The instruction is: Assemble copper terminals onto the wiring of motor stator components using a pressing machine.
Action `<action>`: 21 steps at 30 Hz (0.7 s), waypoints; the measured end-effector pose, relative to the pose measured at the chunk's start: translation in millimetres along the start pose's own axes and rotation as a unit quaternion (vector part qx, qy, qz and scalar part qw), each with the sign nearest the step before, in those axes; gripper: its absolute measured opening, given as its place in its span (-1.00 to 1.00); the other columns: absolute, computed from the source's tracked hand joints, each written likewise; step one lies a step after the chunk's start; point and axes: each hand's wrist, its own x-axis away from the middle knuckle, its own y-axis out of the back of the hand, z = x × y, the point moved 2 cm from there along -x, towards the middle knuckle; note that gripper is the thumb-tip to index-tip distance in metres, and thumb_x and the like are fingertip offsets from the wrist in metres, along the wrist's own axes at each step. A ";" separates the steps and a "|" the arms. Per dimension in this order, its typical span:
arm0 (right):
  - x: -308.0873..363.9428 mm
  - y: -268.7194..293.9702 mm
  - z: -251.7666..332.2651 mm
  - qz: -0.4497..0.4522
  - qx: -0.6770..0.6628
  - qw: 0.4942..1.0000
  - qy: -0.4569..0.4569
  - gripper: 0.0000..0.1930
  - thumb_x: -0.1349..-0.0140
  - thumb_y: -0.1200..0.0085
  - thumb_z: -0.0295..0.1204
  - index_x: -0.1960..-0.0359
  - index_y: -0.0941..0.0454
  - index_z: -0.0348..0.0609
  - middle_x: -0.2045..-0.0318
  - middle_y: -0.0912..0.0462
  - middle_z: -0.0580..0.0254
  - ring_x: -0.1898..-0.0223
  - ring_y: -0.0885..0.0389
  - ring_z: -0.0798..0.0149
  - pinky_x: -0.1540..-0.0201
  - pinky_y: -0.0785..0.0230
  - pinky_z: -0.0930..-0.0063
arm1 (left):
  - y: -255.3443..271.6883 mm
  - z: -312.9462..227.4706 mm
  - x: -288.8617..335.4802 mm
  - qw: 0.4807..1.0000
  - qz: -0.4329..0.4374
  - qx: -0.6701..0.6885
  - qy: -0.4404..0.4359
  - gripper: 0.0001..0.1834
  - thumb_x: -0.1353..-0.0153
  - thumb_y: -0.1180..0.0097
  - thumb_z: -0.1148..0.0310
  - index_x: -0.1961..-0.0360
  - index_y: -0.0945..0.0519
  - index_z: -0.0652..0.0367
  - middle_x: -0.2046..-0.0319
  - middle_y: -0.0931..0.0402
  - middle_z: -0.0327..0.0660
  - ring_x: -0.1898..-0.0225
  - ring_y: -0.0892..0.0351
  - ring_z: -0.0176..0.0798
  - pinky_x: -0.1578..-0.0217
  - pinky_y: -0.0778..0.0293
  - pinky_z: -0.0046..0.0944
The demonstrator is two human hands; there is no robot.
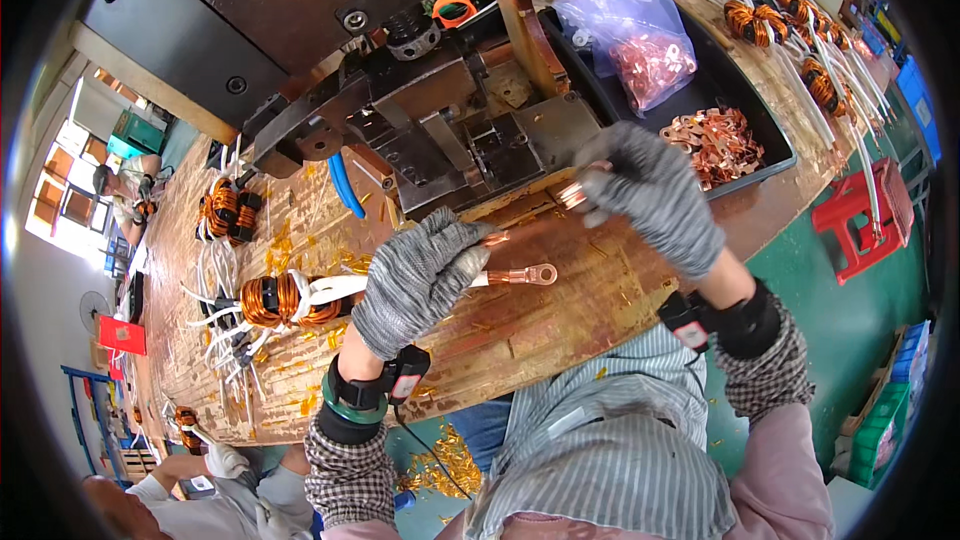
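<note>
Head view, landmark: we place everything against the crimping press (430, 110), a dark block of machined steel plates and bolts at the far edge of the wooden bench (560, 310).
Left hand (415, 280): in a grey knitted glove, just in front of the press; we see it closed around white sleeved leads that end in a flat copper ring terminal (535, 275).
Ring terminal: a shiny copper tongue with a round eye, sticking out to the right of the left hand, over the bench and clear of the press.
Coil (280, 300): a round toroid wound in glossy orange-copper wire, lying on the bench left of the left hand and in front of the press; its white leads run into that hand.
Right hand (650, 190): also grey-gloved, to the right of the press; we see its fingertips pinching a small copper lug (573, 195) close to the press's front edge.
Black tray (745, 105): shallow and dark, right of the press, holding a loose heap of copper terminals and a clear plastic bag of more.
Bench: worn brown wood, littered with thin copper-coloured scraps in front of the press.
</note>
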 end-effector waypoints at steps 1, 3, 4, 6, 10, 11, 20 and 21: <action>0.5 -6.5 -7.3 0.016 -0.016 1.000 -0.011 -0.86 -0.13 -0.06 -0.54 0.28 -0.45 -0.29 0.46 -0.51 0.30 0.46 -0.53 0.48 0.47 -0.50 0.64 | -1.0 -0.8 -1.0 1.000 0.002 0.001 -0.003 -0.73 -0.12 -0.07 0.28 0.19 -0.55 0.18 0.40 -0.44 -0.10 0.38 -0.47 -0.02 0.39 -0.39 -0.15; -0.1 -15.4 -19.7 0.034 -0.032 0.999 -0.023 -0.86 -0.13 -0.05 -0.54 0.28 -0.45 -0.30 0.46 -0.52 0.29 0.47 -0.54 0.47 0.48 -0.50 0.65 | -1.1 -1.9 -2.0 1.000 -0.016 0.013 0.006 -0.74 -0.11 -0.09 0.29 0.22 -0.55 0.21 0.39 -0.46 -0.08 0.39 -0.48 -0.01 0.40 -0.40 -0.14; -0.5 -19.2 -23.5 0.032 -0.028 0.998 -0.042 -0.87 -0.13 -0.05 -0.54 0.29 -0.45 -0.31 0.46 -0.53 0.27 0.48 -0.54 0.47 0.48 -0.50 0.65 | -0.6 -3.1 -2.0 1.000 -0.015 0.012 0.007 -0.74 -0.11 -0.09 0.29 0.22 -0.55 0.21 0.39 -0.46 -0.08 0.39 -0.48 -0.01 0.40 -0.40 -0.14; 0.2 -26.7 -26.1 0.030 -0.023 0.997 -0.061 -0.87 -0.13 -0.05 -0.54 0.30 -0.46 -0.31 0.46 -0.54 0.26 0.48 -0.55 0.47 0.48 -0.50 0.65 | 0.8 -5.9 -2.5 1.000 -0.018 0.011 0.009 -0.76 -0.11 -0.09 0.30 0.24 -0.55 0.22 0.39 -0.46 -0.07 0.40 -0.48 0.01 0.40 -0.40 -0.13; 3.1 -35.2 -26.7 0.023 -0.045 0.997 -0.063 -0.89 -0.13 -0.05 -0.54 0.32 -0.48 -0.33 0.46 -0.56 0.22 0.48 -0.57 0.45 0.47 -0.51 0.64 | -0.4 -5.2 -1.5 1.000 -0.018 0.013 0.017 -0.77 -0.11 -0.10 0.30 0.26 -0.55 0.22 0.39 -0.46 -0.07 0.41 -0.48 0.01 0.41 -0.40 -0.13; 2.5 -35.6 -29.4 0.024 -0.010 0.999 -0.033 -0.88 -0.13 -0.05 -0.53 0.32 -0.49 -0.33 0.47 -0.56 0.23 0.47 -0.58 0.45 0.47 -0.51 0.64 | -0.9 -4.9 -1.3 0.999 -0.011 0.017 0.025 -0.77 -0.10 -0.10 0.30 0.27 -0.55 0.22 0.39 -0.46 -0.07 0.40 -0.49 0.01 0.40 -0.40 -0.13; 10.9 -47.5 -26.4 0.051 -0.003 0.998 -0.022 -0.85 -0.13 -0.09 -0.49 0.31 -0.51 -0.32 0.50 -0.59 0.25 0.49 -0.56 0.51 0.48 -0.46 0.66 | 1.8 -3.2 -2.9 0.998 0.014 0.035 0.058 -0.73 -0.09 -0.13 0.28 0.23 -0.56 0.22 0.37 -0.51 -0.05 0.34 -0.51 0.02 0.33 -0.44 -0.17; 11.5 -49.5 -22.9 0.057 0.006 0.998 -0.030 -0.86 -0.13 -0.08 -0.50 0.31 -0.51 -0.32 0.50 -0.59 0.25 0.49 -0.56 0.50 0.48 -0.46 0.66 | 5.5 -5.0 -3.1 0.996 0.033 0.050 0.073 -0.70 -0.10 -0.13 0.27 0.20 -0.56 0.22 0.35 -0.52 -0.04 0.32 -0.52 0.02 0.31 -0.45 -0.17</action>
